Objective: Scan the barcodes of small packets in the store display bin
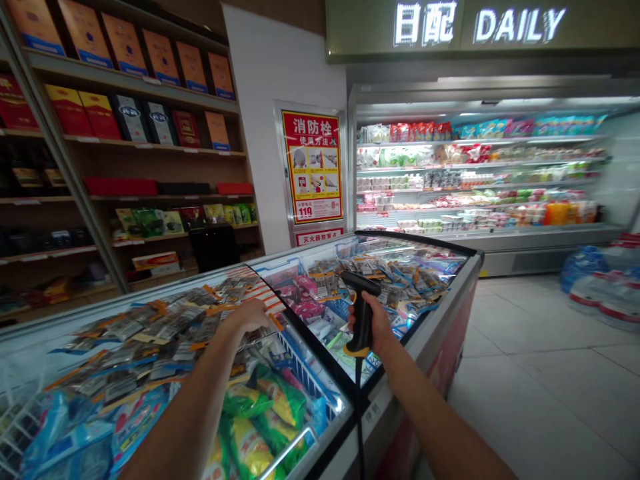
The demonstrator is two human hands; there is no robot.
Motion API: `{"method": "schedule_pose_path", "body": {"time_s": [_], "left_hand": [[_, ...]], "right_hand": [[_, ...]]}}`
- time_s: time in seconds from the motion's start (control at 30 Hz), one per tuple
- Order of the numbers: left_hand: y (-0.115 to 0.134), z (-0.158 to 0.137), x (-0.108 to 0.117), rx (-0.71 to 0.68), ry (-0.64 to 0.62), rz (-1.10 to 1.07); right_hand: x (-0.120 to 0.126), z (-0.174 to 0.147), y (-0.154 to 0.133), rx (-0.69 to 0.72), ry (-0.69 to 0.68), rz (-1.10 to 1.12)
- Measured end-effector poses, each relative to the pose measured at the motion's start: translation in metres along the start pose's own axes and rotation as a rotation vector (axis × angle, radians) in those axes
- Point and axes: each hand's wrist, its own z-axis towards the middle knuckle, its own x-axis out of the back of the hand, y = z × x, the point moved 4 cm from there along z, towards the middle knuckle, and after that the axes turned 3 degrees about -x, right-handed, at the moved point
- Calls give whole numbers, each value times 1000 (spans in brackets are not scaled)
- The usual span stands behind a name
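Note:
My right hand is wrapped round the handle of a black and yellow barcode scanner, held above the freezer's right-hand section. Its dark cable hangs down past the freezer edge. Over the left section, the fingers of my left hand curl on an orange-and-white striped packet; the fingertips are partly hidden. Many small snack packets in grey, orange and blue lie spread near it. More of these packets are spread beyond the scanner. Green and yellow bags sit low in the left section.
The chest freezer's pale rim runs along the right, beside a tiled floor. Wrapped bottles stand at far right. Shelves of boxes are at left, a lit refrigerated display at the back. A dark divider crosses the freezer.

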Motion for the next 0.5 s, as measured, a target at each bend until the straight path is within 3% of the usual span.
{"method": "schedule_pose_path", "body": {"time_s": [0.2,0.43,0.5], "left_hand": [[-2,9,-6,-11,11,-79],[18,26,-12,14,399,-498],[22,30,-17,-1,459,-580]], "right_hand": [[1,2,1,5,-30,-11],[1,2,1,8,-43,-5],[1,1,1,10,-45,1]]}}
